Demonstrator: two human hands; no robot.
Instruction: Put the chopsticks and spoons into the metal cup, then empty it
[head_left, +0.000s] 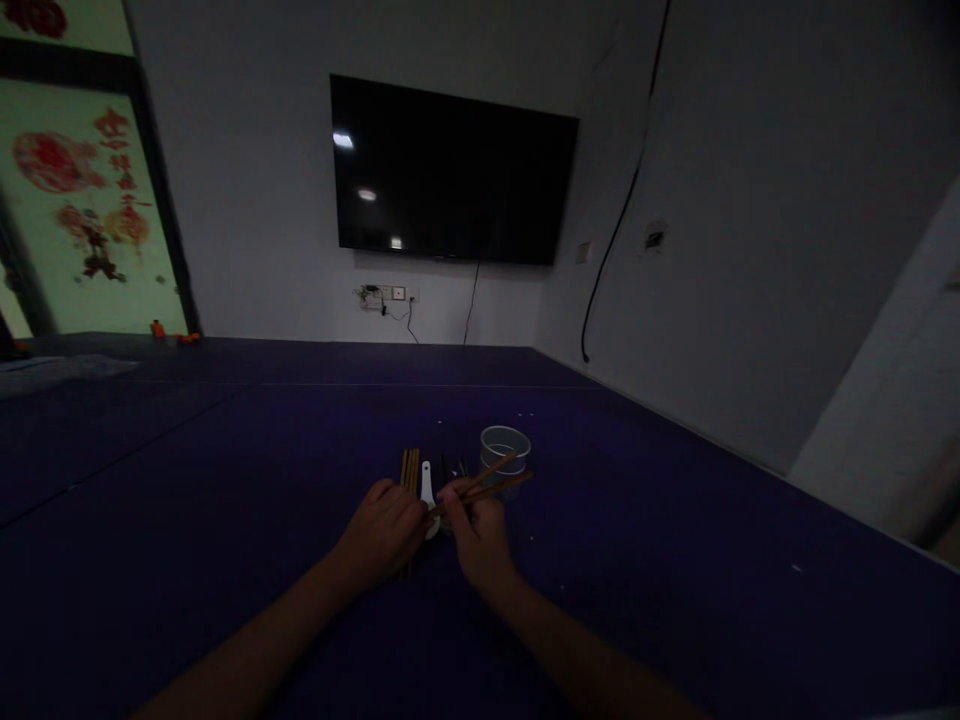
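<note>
My right hand [476, 530] grips a pair of brown chopsticks [495, 477] that slant up to the right toward a small clear cup [505, 447] on the dark blue table [225, 500]. Close beside it, my left hand [382, 530] has its fingers curled down on the table, touching the near end of the utensils there; whether it grips any is hidden. More brown chopsticks [409, 468] lie flat just beyond it, next to a white spoon [427, 488] and some dark utensils [451, 466]. The room is dim.
A black wall-mounted screen [450, 170] hangs straight ahead, with sockets and a cable [390, 296] below it. A second black cable [622, 200] runs down the right wall. A window with red decorations [82, 200] is at the far left.
</note>
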